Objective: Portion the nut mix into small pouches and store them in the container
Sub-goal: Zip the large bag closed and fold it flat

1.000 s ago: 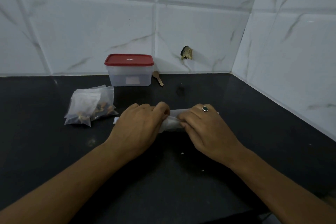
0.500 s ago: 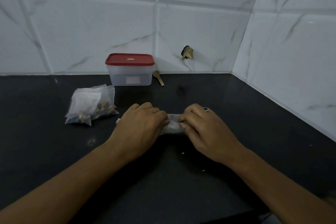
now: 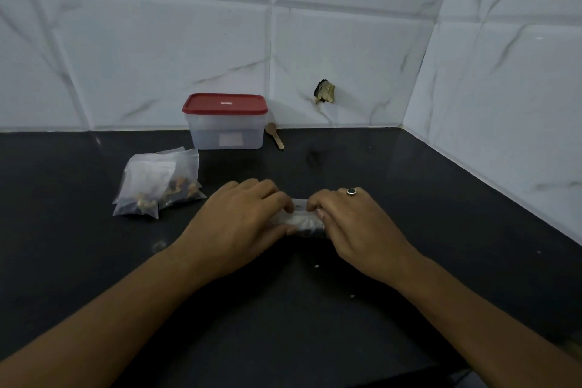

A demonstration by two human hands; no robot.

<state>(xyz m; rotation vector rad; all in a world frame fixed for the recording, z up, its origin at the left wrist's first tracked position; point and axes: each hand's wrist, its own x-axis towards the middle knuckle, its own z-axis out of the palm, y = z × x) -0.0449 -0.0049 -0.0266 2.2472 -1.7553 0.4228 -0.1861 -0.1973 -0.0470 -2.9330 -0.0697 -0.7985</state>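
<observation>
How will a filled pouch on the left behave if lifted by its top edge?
The filled pouches look like thin clear film, so one would probably sag. The nuts sit bunched at one end, which likely hangs lowest. Pushed, it should slide, not roll.

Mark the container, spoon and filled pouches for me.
container [image 3: 225,132]: head view, front wall.
spoon [image 3: 275,136]: head view, mid handle.
filled pouches [image 3: 145,186]: head view, front pouch's clear face.

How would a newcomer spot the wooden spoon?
Start at the back of the black counter. The red-lidded container stands there, and the wooden spoon lies just right of it. It is the only tan item; the nearby pouches are clear plastic.
</observation>
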